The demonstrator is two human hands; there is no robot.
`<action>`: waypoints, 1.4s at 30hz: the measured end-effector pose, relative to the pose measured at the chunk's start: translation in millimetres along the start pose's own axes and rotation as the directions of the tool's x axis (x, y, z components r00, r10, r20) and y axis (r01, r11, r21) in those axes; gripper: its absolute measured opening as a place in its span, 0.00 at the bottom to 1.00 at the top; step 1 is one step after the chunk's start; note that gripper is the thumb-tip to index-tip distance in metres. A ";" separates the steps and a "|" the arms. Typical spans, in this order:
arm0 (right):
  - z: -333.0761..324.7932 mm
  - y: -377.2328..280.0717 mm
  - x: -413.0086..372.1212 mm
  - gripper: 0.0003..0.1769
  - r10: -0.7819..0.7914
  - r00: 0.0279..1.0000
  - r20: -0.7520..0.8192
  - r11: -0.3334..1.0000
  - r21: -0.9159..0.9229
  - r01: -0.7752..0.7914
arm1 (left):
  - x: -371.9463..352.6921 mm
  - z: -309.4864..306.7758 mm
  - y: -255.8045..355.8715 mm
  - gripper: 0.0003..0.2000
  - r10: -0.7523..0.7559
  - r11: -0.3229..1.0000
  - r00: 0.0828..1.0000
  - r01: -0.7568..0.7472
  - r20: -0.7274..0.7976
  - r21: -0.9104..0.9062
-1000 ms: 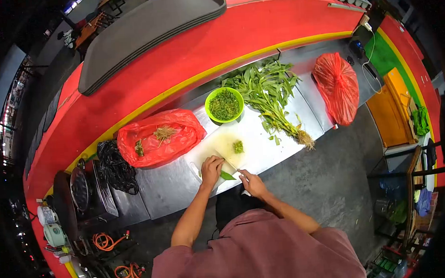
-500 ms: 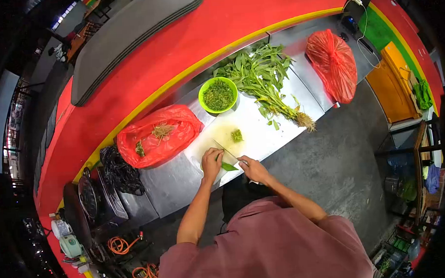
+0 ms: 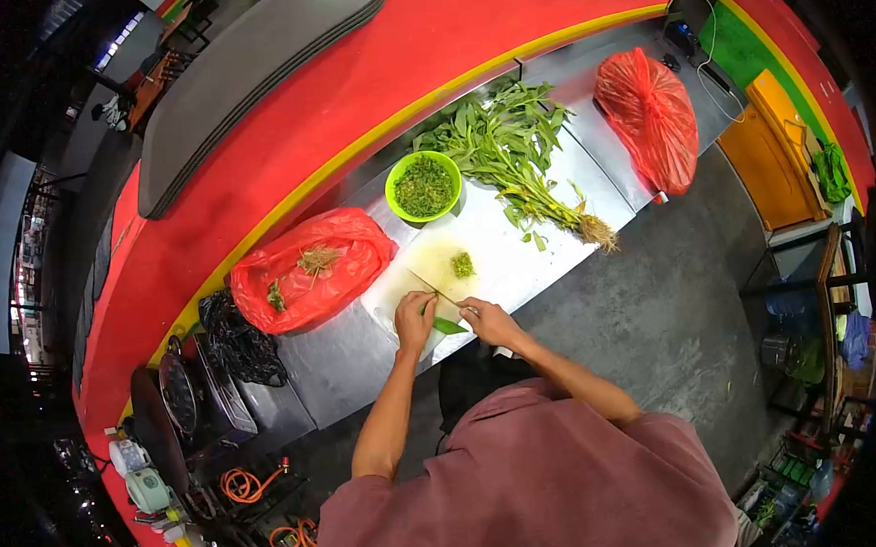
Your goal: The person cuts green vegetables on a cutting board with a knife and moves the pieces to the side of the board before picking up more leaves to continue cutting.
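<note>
My left hand (image 3: pixel 415 320) is closed around leafy greens (image 3: pixel 448 327), whose leaf ends stick out to the right below the fingers. A knife (image 3: pixel 439 288) is in my right hand (image 3: pixel 490 323), its blade pointing away to the upper left beside my left fingertips. Both hands are over the white cutting board (image 3: pixel 516 265). Just beyond the blade sits a small pile of chopped greens (image 3: pixel 462 265). Farther back, a lime-green bowl (image 3: pixel 419 217) holds more chopped greens. To its right lies a bunch of long-stemmed leafy greens (image 3: pixel 516 158) with roots attached.
An open red plastic bag (image 3: pixel 354 243) with root trimmings lies left of the board, near a black plastic bag (image 3: pixel 241 346). A tied red bag (image 3: pixel 651 122) rests at the counter's right end. A red wall (image 3: pixel 505 26) runs behind the counter.
The view has shifted slightly. My right hand and the knife have moved a little left, nearer my left hand. The small chopped pile looks looser.
</note>
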State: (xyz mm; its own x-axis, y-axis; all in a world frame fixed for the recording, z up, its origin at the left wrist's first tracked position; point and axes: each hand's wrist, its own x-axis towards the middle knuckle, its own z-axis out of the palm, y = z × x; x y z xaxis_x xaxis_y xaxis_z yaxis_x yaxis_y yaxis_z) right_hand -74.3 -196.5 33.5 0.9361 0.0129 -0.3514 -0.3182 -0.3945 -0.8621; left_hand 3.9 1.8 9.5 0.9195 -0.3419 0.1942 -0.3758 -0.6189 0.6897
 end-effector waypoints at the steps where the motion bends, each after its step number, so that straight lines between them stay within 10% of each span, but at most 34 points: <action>1: 0.8 0.3 -4.9 0.19 -0.018 0.999 -0.027 1.000 -0.011 0.018 | 0.3 0.0 -0.9 0.07 -0.018 0.999 1.000 0.018 0.007 -0.030; 38: -3.5 -1.1 -16.7 0.20 -0.034 0.999 0.009 0.999 0.021 0.034 | -9.3 6.9 -7.2 0.06 0.011 0.999 0.995 -0.015 -0.102 -0.041; 42: 6.9 19.5 -12.2 0.21 -0.222 0.973 -0.063 0.966 -0.148 0.211 | -8.4 4.9 -3.1 0.05 -0.028 0.999 0.998 0.025 -0.059 -0.036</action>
State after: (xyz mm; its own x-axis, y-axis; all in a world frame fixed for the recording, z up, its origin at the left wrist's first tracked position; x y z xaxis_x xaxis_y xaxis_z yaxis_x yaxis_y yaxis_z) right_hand -92.9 -198.0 18.5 0.9909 0.0424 -0.1275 -0.0877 -0.5143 -0.8531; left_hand -3.3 3.1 2.3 0.9347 -0.2821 0.2162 -0.3479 -0.6017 0.7190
